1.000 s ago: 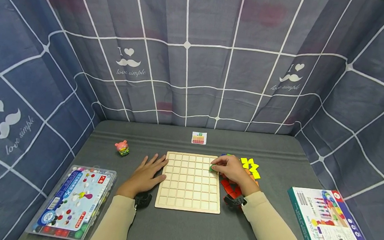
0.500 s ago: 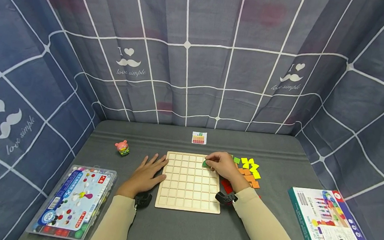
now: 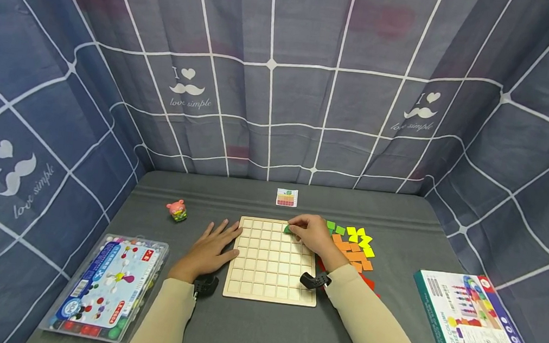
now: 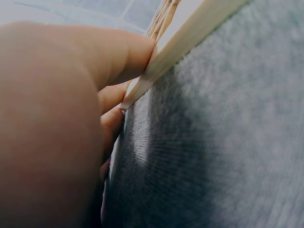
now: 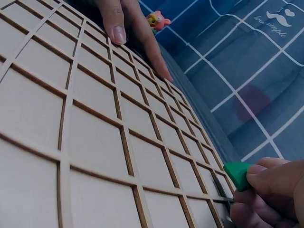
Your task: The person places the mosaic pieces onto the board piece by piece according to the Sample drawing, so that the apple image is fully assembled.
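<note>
A wooden grid board [image 3: 266, 269] with rows of square cells lies on the grey table. My right hand [image 3: 312, 233] is over the board's far right part, pinching a green tile [image 5: 237, 175] between thumb and fingers. In the right wrist view the tile is tilted just above the far edge cells. My left hand [image 3: 210, 250] lies with spread, straight fingers against the board's left edge. The left wrist view shows a fingertip [image 4: 145, 54] touching the board's side [image 4: 166, 57]. Loose orange tiles [image 3: 355, 255], yellow tiles [image 3: 365, 242] and green tiles [image 3: 340, 230] lie right of the board; red ones are partly hidden.
Behind the board lies a small picture card [image 3: 287, 197]. A pink pig figurine [image 3: 177, 210] stands at the back left. A clear case of coloured balls [image 3: 107, 287] sits at the left front, a flat box [image 3: 483, 331] at the right. Patterned curtains [image 3: 291, 96] surround the table.
My right hand has moved left and slightly back over the board with the green tile, uncovering more orange and green tiles. My left hand has stayed at the board's left edge.
</note>
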`<state>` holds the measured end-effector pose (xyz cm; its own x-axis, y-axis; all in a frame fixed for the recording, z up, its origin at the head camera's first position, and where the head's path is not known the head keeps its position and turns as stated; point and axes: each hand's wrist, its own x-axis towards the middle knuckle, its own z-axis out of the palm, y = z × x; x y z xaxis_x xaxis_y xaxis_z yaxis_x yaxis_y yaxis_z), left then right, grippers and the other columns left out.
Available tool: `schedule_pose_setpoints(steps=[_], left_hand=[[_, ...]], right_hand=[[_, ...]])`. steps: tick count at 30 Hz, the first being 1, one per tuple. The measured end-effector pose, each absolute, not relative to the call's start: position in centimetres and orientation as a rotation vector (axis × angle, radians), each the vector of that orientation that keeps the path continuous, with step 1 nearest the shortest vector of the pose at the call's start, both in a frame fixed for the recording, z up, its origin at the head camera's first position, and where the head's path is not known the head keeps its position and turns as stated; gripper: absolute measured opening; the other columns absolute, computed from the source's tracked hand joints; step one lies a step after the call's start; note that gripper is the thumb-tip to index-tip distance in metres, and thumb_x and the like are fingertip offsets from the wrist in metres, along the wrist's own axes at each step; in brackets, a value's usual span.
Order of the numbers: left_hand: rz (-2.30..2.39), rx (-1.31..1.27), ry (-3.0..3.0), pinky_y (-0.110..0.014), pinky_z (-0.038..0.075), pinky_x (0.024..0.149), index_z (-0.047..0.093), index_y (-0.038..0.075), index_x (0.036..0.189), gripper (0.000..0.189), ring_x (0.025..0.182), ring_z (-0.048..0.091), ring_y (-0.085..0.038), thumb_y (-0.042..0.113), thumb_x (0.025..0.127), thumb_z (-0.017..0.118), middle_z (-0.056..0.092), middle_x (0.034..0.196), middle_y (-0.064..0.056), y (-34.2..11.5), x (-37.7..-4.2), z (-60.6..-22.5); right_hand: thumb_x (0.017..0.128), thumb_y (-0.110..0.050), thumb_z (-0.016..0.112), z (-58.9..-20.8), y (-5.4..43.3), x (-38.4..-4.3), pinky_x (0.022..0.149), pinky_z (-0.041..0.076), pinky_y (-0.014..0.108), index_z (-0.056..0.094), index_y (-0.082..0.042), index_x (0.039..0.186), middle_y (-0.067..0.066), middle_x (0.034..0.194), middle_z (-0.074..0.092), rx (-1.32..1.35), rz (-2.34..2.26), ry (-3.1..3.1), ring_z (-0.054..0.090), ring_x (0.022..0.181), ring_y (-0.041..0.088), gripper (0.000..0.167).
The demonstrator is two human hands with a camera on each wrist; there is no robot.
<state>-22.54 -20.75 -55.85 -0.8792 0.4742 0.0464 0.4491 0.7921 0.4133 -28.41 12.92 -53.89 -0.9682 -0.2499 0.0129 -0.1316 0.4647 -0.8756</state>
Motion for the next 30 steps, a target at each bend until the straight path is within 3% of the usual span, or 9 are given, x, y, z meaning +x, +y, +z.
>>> schedule_pose_setpoints(steps=[25,30], left_hand=[[0.641,0.764,2.917,-0.054,-0.001,0.127,0.036,0.017,0.167,0.068,0.158,0.015,-0.031,0.048,0.108,0.054,0.026,0.171,-0.002,-20.8,-22.6,-55.8],[0.662,0.766,2.912,-0.054,0.000,0.127,0.037,0.017,0.166,0.068,0.158,0.015,-0.031,0.047,0.108,0.055,0.026,0.171,-0.003,-20.7,-22.5,-55.7]], right_hand=[[0.101,-0.011,0.074,-53.7,10.3,-29.9,0.059,0.058,0.031,0.081,-0.009,0.111,0.003,0.086,0.073,-0.413,-1.456,2.609,0.068,0.069,0.020,0.013],[0.099,-0.015,0.076,-53.5,9.8,-30.2,0.066,0.056,0.032,0.083,-0.013,0.108,-0.004,0.088,0.071,-0.418,-1.351,2.684,0.065,0.075,0.015,0.011]])
